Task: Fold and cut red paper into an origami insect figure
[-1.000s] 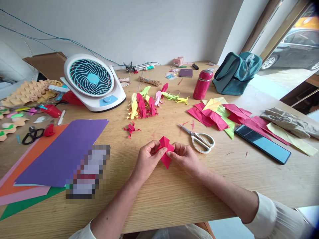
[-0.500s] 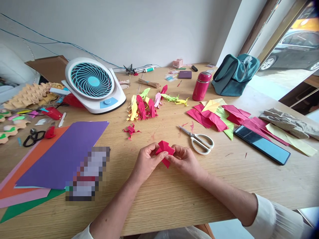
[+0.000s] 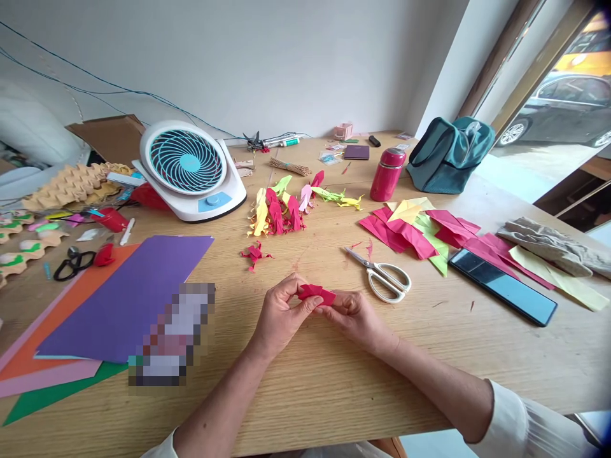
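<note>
A small piece of folded red paper is pinched between both hands, just above the near part of the table. My left hand grips its left side, thumb across the front. On the paper's right side, my right hand has its fingers closed, thumb underneath. White-handled scissors lie beyond my right hand, blades pointing up and left. A small red folded paper figure rests beyond my left hand. Farther back is a group of yellow, red, pink and green folded paper figures.
Red, yellow and green paper pieces lie at the right, near a phone. A red flask and a teal bag stand behind. Coloured sheets, a blurred-out object and a white fan occupy the left.
The red paper's upper and lower points, spread out before, no longer show; it now looks flatter and narrower between my fingers. The whole view has shifted slightly.
</note>
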The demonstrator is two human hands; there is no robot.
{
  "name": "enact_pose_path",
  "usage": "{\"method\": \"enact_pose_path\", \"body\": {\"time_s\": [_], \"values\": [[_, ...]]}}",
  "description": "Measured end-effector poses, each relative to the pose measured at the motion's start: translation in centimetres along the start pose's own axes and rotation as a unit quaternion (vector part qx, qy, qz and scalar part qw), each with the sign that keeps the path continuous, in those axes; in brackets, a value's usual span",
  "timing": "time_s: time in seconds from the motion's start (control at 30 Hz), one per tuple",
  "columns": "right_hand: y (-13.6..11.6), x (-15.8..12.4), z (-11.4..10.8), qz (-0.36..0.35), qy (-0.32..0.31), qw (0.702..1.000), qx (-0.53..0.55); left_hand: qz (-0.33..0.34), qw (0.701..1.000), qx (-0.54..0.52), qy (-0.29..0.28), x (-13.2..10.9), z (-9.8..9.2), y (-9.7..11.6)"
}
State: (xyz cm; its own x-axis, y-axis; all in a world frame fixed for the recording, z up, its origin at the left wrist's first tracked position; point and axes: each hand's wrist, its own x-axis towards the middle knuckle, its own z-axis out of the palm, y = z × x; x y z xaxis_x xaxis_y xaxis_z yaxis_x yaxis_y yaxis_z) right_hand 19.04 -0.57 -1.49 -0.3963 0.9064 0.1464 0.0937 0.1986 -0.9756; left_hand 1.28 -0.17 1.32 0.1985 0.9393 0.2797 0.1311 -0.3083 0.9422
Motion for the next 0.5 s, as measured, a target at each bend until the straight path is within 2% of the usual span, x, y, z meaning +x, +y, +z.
{"method": "enact_pose_path", "body": {"time_s": [0.23,0.5], "values": [[-0.05,0.14,-0.20,0.008,-0.028,0.999,-0.028,-0.008,1.000,-0.015,0.021,0.06,0.06,0.39],[0.25,-0.05,-0.71,0.017,-0.102,0.987,-0.124,-0.142,0.981,-0.100,0.088,0.22,0.39,-0.30]]}}
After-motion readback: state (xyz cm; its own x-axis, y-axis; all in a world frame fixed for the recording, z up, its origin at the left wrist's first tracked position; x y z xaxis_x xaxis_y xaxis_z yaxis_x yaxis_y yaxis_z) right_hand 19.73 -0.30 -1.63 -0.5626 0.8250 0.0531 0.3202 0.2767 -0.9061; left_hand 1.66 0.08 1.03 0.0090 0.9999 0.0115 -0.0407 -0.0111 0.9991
